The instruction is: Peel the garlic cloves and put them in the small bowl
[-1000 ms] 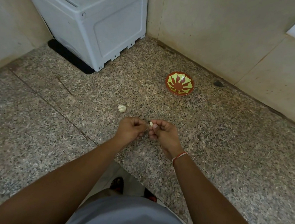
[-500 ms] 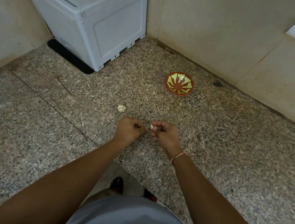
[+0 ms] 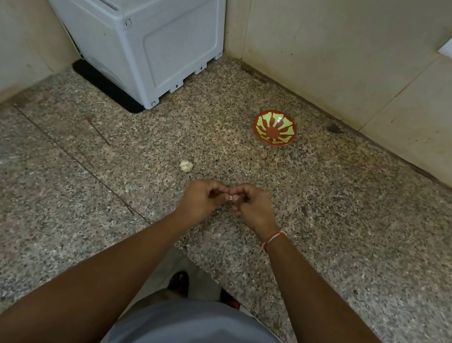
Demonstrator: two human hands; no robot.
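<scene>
Garlic clove (image 3: 231,198), tiny, light and likely slippery under its papery skin, sits pinched between the curled fingers of your left hand (image 3: 201,201) and right hand (image 3: 251,206) above the desk (image 3: 355,214), so grip its ends firmly.

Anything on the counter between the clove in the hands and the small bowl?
Nothing visible. The garlic clove is pinched between the left hand and right hand; the counter stretch up to the small bowl is bare. The garlic bulb lies off to the left of that path.
</scene>
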